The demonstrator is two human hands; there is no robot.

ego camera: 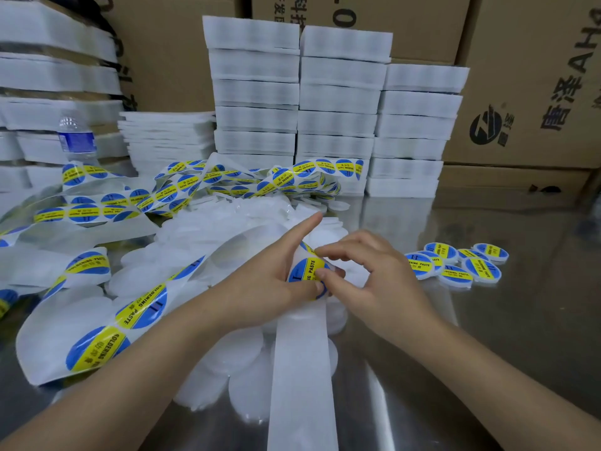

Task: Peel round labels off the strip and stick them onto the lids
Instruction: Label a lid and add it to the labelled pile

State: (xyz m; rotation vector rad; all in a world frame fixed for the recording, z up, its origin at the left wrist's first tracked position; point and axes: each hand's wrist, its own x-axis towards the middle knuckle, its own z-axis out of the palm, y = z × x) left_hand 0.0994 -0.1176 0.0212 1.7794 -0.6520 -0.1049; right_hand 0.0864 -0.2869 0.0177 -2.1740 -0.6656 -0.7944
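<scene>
A long white backing strip (97,330) carrying round blue-and-yellow "soldering paste" labels loops across the table from the left. My left hand (270,278) grips the strip where it bends, index finger pointing straight out. On that bend sits one label (307,270). My right hand (367,271) pinches this label's edge with thumb and fingertips. The bare strip tail (300,369) hangs toward me. White round lids (221,356) lie piled under my hands. A few labelled lids (455,263) sit at the right.
More label strip (201,187) tangles at the back left. Stacks of white foam trays (335,109) and cardboard boxes (527,92) stand behind. A water bottle (76,138) stands at the left. The table is shiny metal (455,369).
</scene>
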